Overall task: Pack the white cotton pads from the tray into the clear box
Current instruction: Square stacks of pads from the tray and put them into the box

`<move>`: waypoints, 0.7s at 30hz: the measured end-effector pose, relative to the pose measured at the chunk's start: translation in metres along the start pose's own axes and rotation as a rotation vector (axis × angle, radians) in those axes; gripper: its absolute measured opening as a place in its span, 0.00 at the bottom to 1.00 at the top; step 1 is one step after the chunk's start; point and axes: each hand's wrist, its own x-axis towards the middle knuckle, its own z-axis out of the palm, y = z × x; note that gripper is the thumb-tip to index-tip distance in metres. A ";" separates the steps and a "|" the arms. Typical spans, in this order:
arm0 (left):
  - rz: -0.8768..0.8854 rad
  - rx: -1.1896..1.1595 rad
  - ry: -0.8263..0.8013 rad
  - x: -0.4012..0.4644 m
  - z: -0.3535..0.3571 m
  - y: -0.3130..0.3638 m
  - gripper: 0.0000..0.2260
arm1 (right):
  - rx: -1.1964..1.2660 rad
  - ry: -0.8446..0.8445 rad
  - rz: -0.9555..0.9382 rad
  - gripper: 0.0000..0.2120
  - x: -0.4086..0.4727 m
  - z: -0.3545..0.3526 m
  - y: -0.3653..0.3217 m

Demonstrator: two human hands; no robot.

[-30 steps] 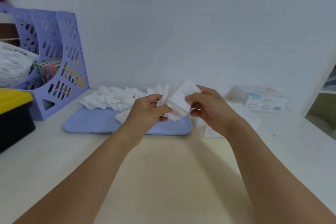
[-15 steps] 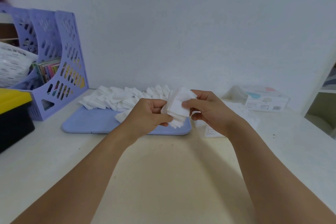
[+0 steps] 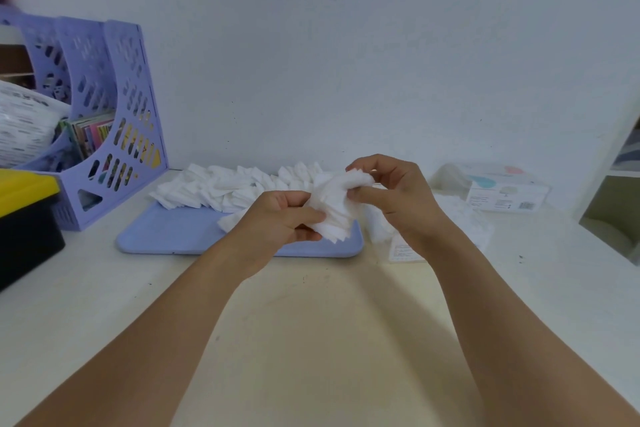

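Holding a fanned bundle of white cotton pads (image 3: 334, 210) above the near right corner of the tray (image 3: 180, 236), both hands work at it together. The left hand (image 3: 282, 218) grips the bundle's lower end, thumb over the front and fingers curled behind; the right hand (image 3: 391, 198) pinches its upper end between thumb and fingers. The bundle's long axis runs tilted, from low on the left up toward the right, and the stacked edges of the pads face me.

The tray is pale lilac and lies flat on the table (image 3: 311, 340), long side across. Along its far edge a loose heap of more pads (image 3: 221, 187) stretches left to right, many leaning at different angles.

Just right of the tray, partly hidden by the right wrist, stands the clear box (image 3: 453, 218) with white pads showing through its walls. A white label on its near side carries small print too fine to read.

Further right, against the wall, lies a small packet (image 3: 502, 192) with a teal and a pink shape on top, and a printed panel with a barcode on the side; the text is blurred.

On the left stands a lilac file rack (image 3: 114, 121) holding coloured booklets, a white bag with dark illegible lettering (image 3: 24, 128) leaning in it, and a black bin with a yellow lid (image 3: 24, 218) in front
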 end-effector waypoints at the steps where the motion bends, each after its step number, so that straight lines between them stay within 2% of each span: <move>1: -0.006 -0.028 0.009 0.001 0.000 0.000 0.09 | 0.045 0.011 0.007 0.10 0.000 -0.001 -0.002; 4: -0.020 -0.067 0.083 0.003 0.000 -0.001 0.08 | 0.227 0.075 0.047 0.14 0.001 -0.008 -0.008; 7: -0.012 -0.002 0.127 0.004 0.000 -0.001 0.07 | 0.365 -0.022 0.094 0.10 0.001 -0.015 -0.015; 9: 0.004 0.050 0.120 0.003 0.002 -0.001 0.08 | 0.273 -0.139 0.113 0.10 0.001 -0.013 -0.016; 12: 0.026 0.114 0.075 0.001 0.005 -0.001 0.10 | -0.007 -0.184 0.084 0.11 -0.001 -0.004 -0.011; 21: -0.008 0.071 0.008 0.001 0.005 -0.002 0.14 | -0.040 -0.140 0.092 0.12 0.001 -0.005 0.000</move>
